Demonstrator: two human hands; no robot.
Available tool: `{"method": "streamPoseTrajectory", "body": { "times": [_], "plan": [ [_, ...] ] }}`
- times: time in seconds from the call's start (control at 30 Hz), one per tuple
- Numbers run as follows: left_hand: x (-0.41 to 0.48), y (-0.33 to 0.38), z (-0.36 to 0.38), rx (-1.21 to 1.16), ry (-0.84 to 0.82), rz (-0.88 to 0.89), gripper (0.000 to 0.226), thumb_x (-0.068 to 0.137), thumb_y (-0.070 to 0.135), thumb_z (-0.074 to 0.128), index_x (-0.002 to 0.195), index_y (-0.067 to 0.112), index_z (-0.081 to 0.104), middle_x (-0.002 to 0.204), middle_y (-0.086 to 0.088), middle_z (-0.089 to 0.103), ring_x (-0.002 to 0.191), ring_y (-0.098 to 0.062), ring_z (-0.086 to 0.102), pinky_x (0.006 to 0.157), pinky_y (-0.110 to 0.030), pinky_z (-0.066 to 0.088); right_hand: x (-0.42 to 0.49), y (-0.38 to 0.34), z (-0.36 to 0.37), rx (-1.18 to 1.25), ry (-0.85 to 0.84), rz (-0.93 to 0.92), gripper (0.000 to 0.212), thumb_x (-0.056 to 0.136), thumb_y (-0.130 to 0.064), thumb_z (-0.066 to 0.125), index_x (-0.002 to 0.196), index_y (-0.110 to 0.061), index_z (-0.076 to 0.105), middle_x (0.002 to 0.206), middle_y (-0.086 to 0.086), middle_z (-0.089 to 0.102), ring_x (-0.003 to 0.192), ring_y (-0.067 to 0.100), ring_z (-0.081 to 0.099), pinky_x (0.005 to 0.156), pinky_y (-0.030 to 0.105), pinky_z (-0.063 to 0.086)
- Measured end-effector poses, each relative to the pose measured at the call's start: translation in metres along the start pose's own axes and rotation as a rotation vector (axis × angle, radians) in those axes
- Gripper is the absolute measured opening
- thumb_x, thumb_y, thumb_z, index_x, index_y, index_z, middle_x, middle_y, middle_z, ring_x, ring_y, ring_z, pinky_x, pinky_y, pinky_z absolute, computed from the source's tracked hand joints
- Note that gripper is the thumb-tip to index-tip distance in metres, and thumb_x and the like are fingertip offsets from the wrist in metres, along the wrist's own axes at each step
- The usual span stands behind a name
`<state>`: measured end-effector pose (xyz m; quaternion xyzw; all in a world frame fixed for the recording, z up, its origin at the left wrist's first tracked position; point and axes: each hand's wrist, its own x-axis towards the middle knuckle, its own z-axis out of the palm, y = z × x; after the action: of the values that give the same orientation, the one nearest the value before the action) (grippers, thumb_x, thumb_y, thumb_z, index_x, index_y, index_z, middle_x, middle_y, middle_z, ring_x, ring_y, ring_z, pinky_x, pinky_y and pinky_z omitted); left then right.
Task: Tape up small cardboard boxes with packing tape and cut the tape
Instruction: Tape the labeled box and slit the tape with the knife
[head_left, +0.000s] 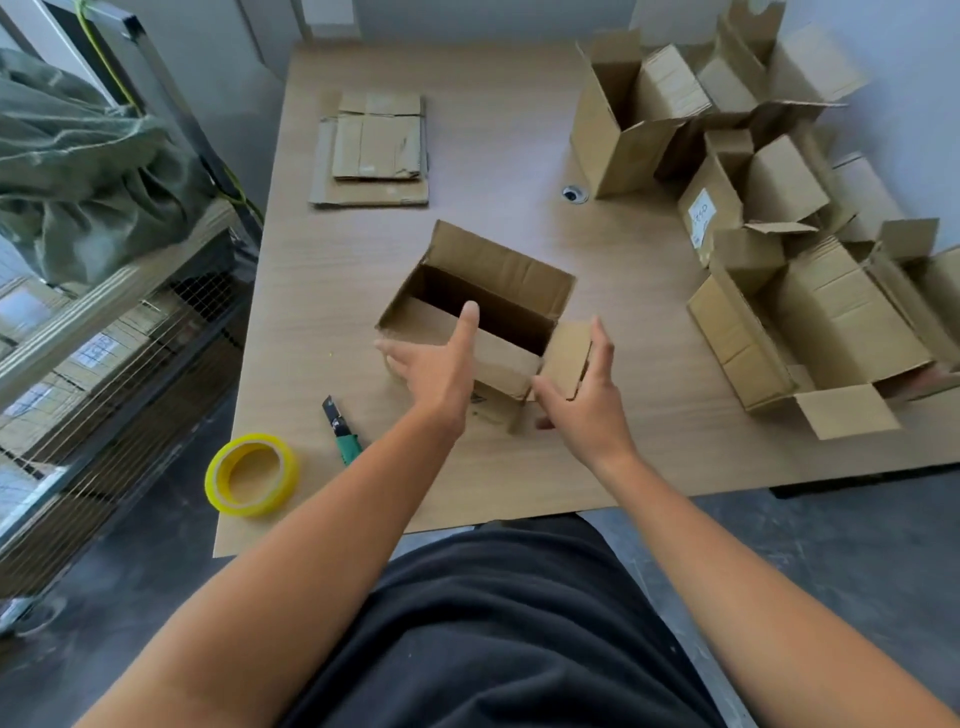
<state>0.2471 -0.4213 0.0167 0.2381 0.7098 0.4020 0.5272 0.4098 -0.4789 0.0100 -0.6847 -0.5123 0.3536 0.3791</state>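
The open cardboard box (498, 275) sits mid-tabletop (519, 156), between your two grips. Your left grip (436, 369) is spread wide, fingers straight, against the near long flap (501, 358). Your right grip (587, 400), fingers also extended, rests on the small right-end flap (566, 356). The tape roll (252, 475) and cutter (340, 431) lie beside your left forearm.

To your left a wire-mesh rack (104, 364) is standing just beside the desk (701, 441), and a green sack (78, 171) is slumping on its upper shelf. A round cable port (574, 194) is sitting in the desk's far half. Dark floor (156, 582) is showing below.
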Motion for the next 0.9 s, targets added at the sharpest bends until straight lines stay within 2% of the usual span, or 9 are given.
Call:
{"method": "streamPoseTrajectory", "body": {
  "times": [0.13, 0.23, 0.3, 0.37, 0.43, 0.57, 0.67, 0.8, 0.9],
  "plan": [
    [0.013, 0.013, -0.002, 0.054, 0.073, -0.018, 0.126, 0.075, 0.046, 0.075, 0.158, 0.019, -0.016, 0.167, -0.007, 0.003, 0.142, -0.033, 0.035, 0.112, -0.048, 0.039, 0.008, 0.000, -0.021, -0.333, -0.040, -0.049, 0.067, 0.088, -0.042, 0.072, 0.139, -0.016, 0.038, 0.140, 0.002, 0.036, 0.135, 0.024, 0.040, 0.106, 0.026, 0.040],
    [0.018, 0.014, -0.012, 0.039, 0.012, -0.001, 0.109, 0.071, 0.050, 0.063, 0.157, 0.019, 0.002, 0.154, -0.014, 0.033, 0.127, -0.036, 0.046, 0.107, -0.054, 0.041, 0.023, -0.021, -0.031, -0.617, 0.003, -0.374, 0.076, 0.086, -0.031, 0.073, 0.148, -0.014, 0.033, 0.158, 0.009, 0.022, 0.149, 0.032, 0.014, 0.121, 0.042, 0.021],
    [0.018, 0.010, -0.024, -0.007, -0.144, 0.062, 0.083, 0.076, 0.050, 0.054, 0.147, 0.018, 0.026, 0.130, -0.013, 0.055, 0.113, -0.033, 0.056, 0.098, -0.053, 0.048, 0.040, -0.039, -0.031, -0.830, -0.188, -0.493, 0.082, 0.088, -0.033, 0.066, 0.157, -0.023, 0.023, 0.166, 0.005, 0.014, 0.154, 0.031, 0.003, 0.125, 0.044, 0.008],
    [0.022, 0.004, -0.039, -0.095, -0.277, 0.101, 0.045, 0.088, 0.048, 0.042, 0.120, 0.017, 0.050, 0.103, -0.007, 0.068, 0.100, -0.028, 0.065, 0.078, -0.042, 0.055, 0.055, -0.051, -0.027, -0.918, -0.380, -0.316, 0.086, 0.091, -0.046, 0.060, 0.161, -0.033, 0.011, 0.169, 0.003, -0.003, 0.154, 0.032, 0.002, 0.124, 0.041, 0.006],
    [0.030, -0.001, -0.054, -0.151, -0.300, 0.066, 0.035, 0.101, 0.042, 0.032, 0.106, 0.019, 0.058, 0.099, -0.009, 0.069, 0.100, -0.032, 0.066, 0.072, -0.041, 0.058, 0.065, -0.051, -0.024, -0.969, -0.409, -0.101, 0.093, 0.088, -0.063, 0.057, 0.160, -0.037, 0.005, 0.169, 0.006, -0.010, 0.154, 0.034, 0.006, 0.122, 0.044, 0.017],
    [0.047, -0.018, -0.070, 0.022, -0.246, 0.038, 0.036, 0.106, 0.038, 0.043, 0.139, 0.023, 0.042, 0.132, -0.008, 0.056, 0.111, -0.027, 0.060, 0.074, -0.043, 0.061, 0.057, -0.033, -0.012, -1.035, -0.388, 0.030, 0.106, 0.081, -0.087, 0.037, 0.159, -0.035, -0.010, 0.167, 0.006, -0.022, 0.154, 0.028, -0.019, 0.123, 0.053, 0.007],
    [0.052, -0.024, -0.063, 0.079, -0.234, 0.140, 0.051, 0.107, 0.036, 0.043, 0.153, 0.035, 0.022, 0.148, -0.001, 0.043, 0.119, -0.023, 0.054, 0.087, -0.046, 0.058, 0.048, -0.018, -0.002, -0.881, -0.391, -0.011, 0.106, 0.085, -0.082, 0.038, 0.161, -0.022, -0.008, 0.169, 0.001, -0.012, 0.156, 0.024, -0.008, 0.123, 0.045, 0.006],
    [0.047, -0.018, -0.037, 0.011, -0.384, 0.105, 0.073, 0.096, 0.047, 0.058, 0.153, 0.044, 0.012, 0.144, 0.006, 0.036, 0.115, -0.020, 0.058, 0.075, -0.035, 0.062, 0.058, -0.009, -0.014, -0.939, -0.302, -0.127, 0.102, 0.087, -0.080, 0.025, 0.161, -0.014, 0.004, 0.169, 0.010, 0.004, 0.155, 0.027, 0.008, 0.124, 0.043, 0.011],
    [0.052, 0.003, 0.009, 0.112, -0.334, 0.205, 0.082, 0.092, 0.044, 0.067, 0.152, 0.046, 0.010, 0.139, 0.009, 0.037, 0.118, -0.021, 0.057, 0.091, -0.045, 0.059, 0.082, -0.001, -0.040, -1.095, -0.196, -0.191, 0.095, 0.088, -0.076, 0.013, 0.161, -0.015, 0.006, 0.168, 0.017, -0.001, 0.155, 0.031, -0.004, 0.126, 0.048, 0.001]
  ]
}}
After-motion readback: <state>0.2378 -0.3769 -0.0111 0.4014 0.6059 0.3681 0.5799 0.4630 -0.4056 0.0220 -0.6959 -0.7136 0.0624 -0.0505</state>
